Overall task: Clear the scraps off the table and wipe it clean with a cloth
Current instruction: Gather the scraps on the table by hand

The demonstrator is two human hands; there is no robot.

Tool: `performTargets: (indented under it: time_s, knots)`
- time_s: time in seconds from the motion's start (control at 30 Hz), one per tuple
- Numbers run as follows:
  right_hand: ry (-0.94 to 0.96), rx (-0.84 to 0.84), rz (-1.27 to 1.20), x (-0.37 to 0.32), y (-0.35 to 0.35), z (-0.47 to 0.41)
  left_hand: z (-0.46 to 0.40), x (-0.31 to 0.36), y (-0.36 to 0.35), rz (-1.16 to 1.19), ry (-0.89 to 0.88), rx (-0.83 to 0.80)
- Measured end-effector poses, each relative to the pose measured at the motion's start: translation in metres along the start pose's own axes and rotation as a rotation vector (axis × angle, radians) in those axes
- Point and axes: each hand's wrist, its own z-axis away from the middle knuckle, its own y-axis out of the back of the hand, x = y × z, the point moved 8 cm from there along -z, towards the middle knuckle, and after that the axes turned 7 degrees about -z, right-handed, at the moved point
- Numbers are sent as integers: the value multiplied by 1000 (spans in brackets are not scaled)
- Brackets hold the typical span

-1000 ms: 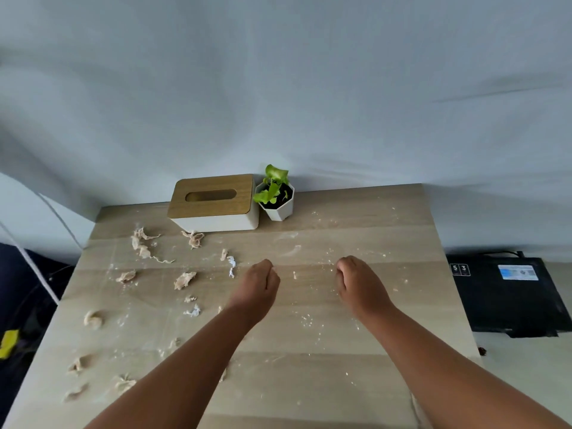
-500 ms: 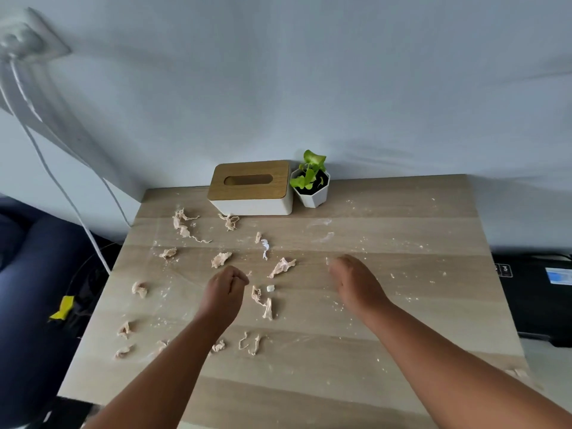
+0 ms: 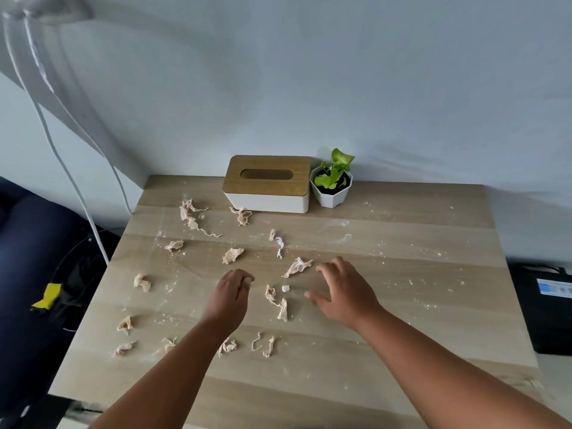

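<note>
Several beige scraps lie scattered over the left and middle of the wooden table (image 3: 418, 305), among white crumbs and smears. My left hand (image 3: 229, 297) hovers over the table's middle with its fingers curled loosely, nothing visible in it. My right hand (image 3: 343, 291) is spread open, palm down, beside a crumpled scrap (image 3: 297, 267). Between the hands lie a twisted scrap (image 3: 277, 303) and a small white bit (image 3: 285, 288). No cloth is in view.
A white tissue box (image 3: 267, 184) with a wooden lid and a small potted plant (image 3: 332, 182) stand at the table's back edge against the wall. White cables (image 3: 71, 181) hang at the left. A black device (image 3: 548, 308) sits low on the right.
The view has shifted left, bringing more of the table's left side into sight. My right hand has spread its fingers open near the crumpled scrap. My left hand stays curled.
</note>
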Motion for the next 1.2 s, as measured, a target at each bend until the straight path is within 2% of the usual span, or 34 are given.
performTargets:
  time_s: [0.37,0.53,0.9,1.2]
  knots:
    - [-41,15,135,-18,-34,-20,-15,-40,17,-94,20,-34]
    - [-82,21,193,-25,-51,-27,-18,-55,20,-199,-45,-109]
    - [-67,-36,380,-46,-86,-26,22,-36,-16,-387,-449,-184]
    - [55,63,446,-68,-105,-18,72,-51,-18,-564,-738,-63]
